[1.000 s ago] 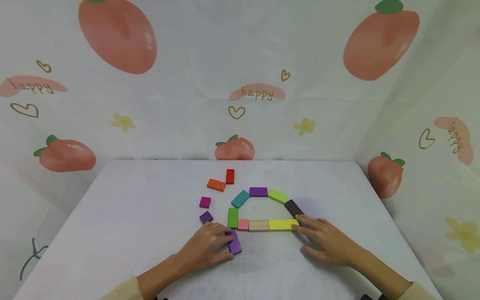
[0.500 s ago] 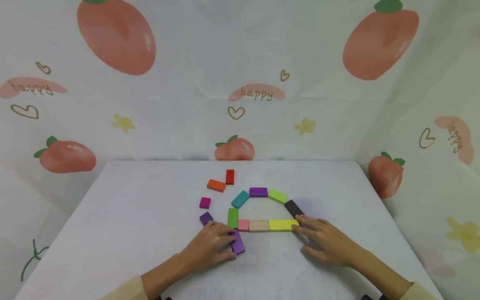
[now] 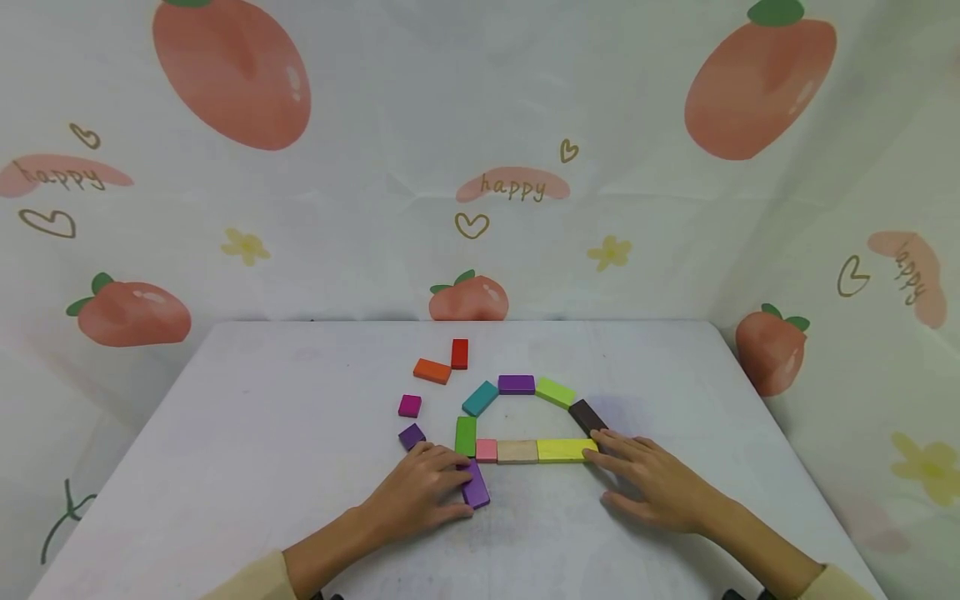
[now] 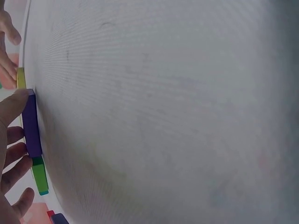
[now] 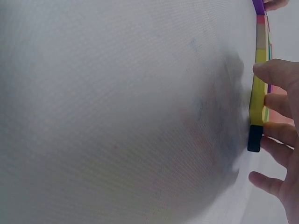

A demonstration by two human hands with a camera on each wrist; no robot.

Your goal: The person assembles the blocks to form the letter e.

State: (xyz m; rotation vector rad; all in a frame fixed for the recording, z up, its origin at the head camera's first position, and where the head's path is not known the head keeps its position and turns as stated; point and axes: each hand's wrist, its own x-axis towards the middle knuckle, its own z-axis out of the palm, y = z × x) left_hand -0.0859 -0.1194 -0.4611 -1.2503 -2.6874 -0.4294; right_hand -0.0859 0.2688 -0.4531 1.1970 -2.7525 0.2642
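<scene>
Thumb and fingers of my left hand [image 3: 420,492] hold a purple block [image 3: 476,487], thumb at its near end and fingertips toward its far end. That block slants just below a green block [image 3: 466,436]. From the green one a row runs right: pink block [image 3: 486,451], plain wood block [image 3: 517,452], long yellow block [image 3: 562,451]. My right hand [image 3: 656,483] lies with fingers spread, its fingertips at the yellow block's right end and at a black block [image 3: 586,415]. A teal block [image 3: 480,398], another purple block [image 3: 517,384] and a lime block [image 3: 556,392] complete an arch above the row.
Left of the arch lie loose blocks: a small dark purple block [image 3: 411,435], partly behind my left hand, a magenta block [image 3: 409,406], an orange block [image 3: 432,371] and a red block [image 3: 460,354]. A printed cloth [image 3: 375,250] hangs behind the white table [image 3: 262,433].
My left hand has shifted slightly right with the purple block between one second and half a second ago, then stayed put. The right hand has not moved.
</scene>
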